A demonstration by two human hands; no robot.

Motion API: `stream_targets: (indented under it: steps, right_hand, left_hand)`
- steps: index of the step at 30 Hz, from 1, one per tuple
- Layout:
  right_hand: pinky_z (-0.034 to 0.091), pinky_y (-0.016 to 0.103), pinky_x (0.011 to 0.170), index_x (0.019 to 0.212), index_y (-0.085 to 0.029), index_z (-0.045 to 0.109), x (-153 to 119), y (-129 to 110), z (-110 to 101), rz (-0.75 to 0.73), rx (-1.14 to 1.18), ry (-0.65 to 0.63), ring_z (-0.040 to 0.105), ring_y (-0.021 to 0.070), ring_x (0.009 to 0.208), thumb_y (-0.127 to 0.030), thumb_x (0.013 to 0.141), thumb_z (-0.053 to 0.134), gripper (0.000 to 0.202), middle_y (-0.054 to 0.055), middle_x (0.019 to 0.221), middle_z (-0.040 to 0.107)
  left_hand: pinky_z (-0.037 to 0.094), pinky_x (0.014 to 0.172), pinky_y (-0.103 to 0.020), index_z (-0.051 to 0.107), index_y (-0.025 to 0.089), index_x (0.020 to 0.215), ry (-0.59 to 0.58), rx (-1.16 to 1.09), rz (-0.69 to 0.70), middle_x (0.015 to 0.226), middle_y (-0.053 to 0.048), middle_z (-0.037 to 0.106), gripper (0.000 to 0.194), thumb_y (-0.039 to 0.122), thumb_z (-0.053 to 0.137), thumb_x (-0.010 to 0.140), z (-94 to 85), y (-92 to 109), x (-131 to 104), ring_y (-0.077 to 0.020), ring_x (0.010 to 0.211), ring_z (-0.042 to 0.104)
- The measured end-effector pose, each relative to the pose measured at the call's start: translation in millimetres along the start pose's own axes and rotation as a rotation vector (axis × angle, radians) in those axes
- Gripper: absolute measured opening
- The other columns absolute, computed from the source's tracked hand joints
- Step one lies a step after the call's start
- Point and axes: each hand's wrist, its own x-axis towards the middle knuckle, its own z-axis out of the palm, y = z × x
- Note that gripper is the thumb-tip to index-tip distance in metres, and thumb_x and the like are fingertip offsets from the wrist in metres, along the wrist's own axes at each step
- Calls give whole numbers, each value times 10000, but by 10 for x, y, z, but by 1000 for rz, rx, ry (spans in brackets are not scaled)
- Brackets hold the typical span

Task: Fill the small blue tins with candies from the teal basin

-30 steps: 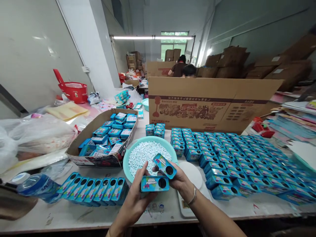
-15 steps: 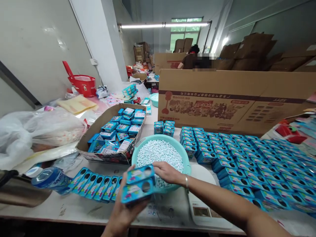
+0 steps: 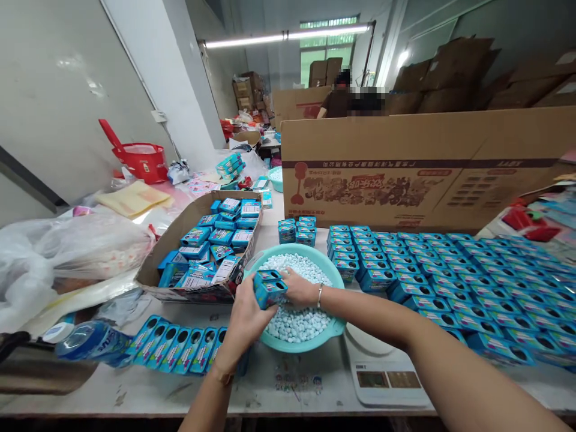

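Note:
My left hand (image 3: 252, 312) is closed around a pair of small blue boxes (image 3: 270, 289) with round dark openings on top. It holds them, tilted, over a turquoise basin (image 3: 338, 282). Small white pellets (image 3: 297, 327), which look like candies, fill the basin. Just right of the boxes, my right hand (image 3: 302, 289) reaches down into the pellets; its fingertips are hidden, so I cannot tell whether they grip any. A bracelet circles the right wrist.
Rows of blue boxes (image 3: 432, 288) cover the right side. A carton tray (image 3: 155, 264) of blue packs, a row of boxes (image 3: 180, 345) and a bottle (image 3: 90, 342) lie left. A scale (image 3: 387, 381) sits front right. Behind a large cardboard sheet (image 3: 405, 138) is a person (image 3: 338, 99).
My left hand has carried the two boxes forward and up over the basin. My right hand has gone from the boxes' edge down into the pellets. The view has shifted slightly.

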Motion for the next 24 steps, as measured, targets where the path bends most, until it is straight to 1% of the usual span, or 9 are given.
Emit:
stream_targets:
  steps: [3,5,8,10,11,15,18,21,24]
  right_hand:
    - [352,533,1071,1008,-170,730,-174,147,-96,117,199,81,491,338,1275,-284,750,744,282,155,1296,637]
    - [355,471,1099,1020,-184,727,-294,234,-129,282,396,271,520,288,1265,-319,811,695,251,124,1299,646]
    - [394,448,1086,1092,-180,702,-366,340,-122,695,696,538,580,261,1189,-332,877,579,291,115,1222,684]
    - [420,457,1064,1070,-160,703,-326,372,-100,888,849,599,600,277,1143,-309,868,544,297,123,1174,698]
    - [429,459,1055,1044,-154,708,-294,368,-90,930,898,610,603,288,1130,-306,859,539,293,123,1159,702]
    - [492,439,979,1034,-191,715,-283,170,-94,889,991,642,616,293,1089,-368,843,562,302,75,1097,714]
    - [534,434,898,1130,-230,694,-503,-111,-147,806,1070,656,644,259,1044,-411,864,547,354,76,1083,708]
    - [544,424,858,1200,-223,664,-685,-309,-261,694,1302,735,659,239,1022,-441,911,487,404,93,1097,698]
    - [544,404,835,1125,-192,677,-549,-298,-427,683,1458,811,662,231,971,-460,924,522,369,79,1032,709]
  left_hand:
    - [438,1008,-441,489,150,1192,-194,387,57,1178,-140,600,560,153,656,657,152,43,56,-317,1177,544]
    - [456,946,-416,513,153,1117,-305,573,41,1148,-151,611,450,116,610,679,233,97,87,-319,1142,554]
    - [464,881,-419,520,140,1101,-377,704,21,1171,-193,607,397,98,573,709,344,178,151,-342,1132,554]
    - [465,871,-419,519,130,1115,-389,715,35,1179,-204,605,404,100,568,715,411,208,198,-346,1134,553]
    - [465,872,-415,520,128,1117,-393,713,42,1179,-202,607,407,104,571,713,442,214,218,-345,1135,553]
    - [467,891,-411,515,134,1129,-372,671,36,1203,-185,603,434,150,603,705,535,210,261,-338,1153,549]
    - [468,913,-416,507,128,1147,-324,605,-9,1213,-188,599,474,170,629,691,578,177,255,-344,1165,553]
    - [439,999,-406,458,125,1236,-255,473,-32,1264,-177,583,604,179,661,670,601,113,220,-333,1227,534]
    - [394,1074,-405,401,138,1302,-174,331,-42,1308,-165,564,706,209,692,662,606,60,182,-323,1277,510]
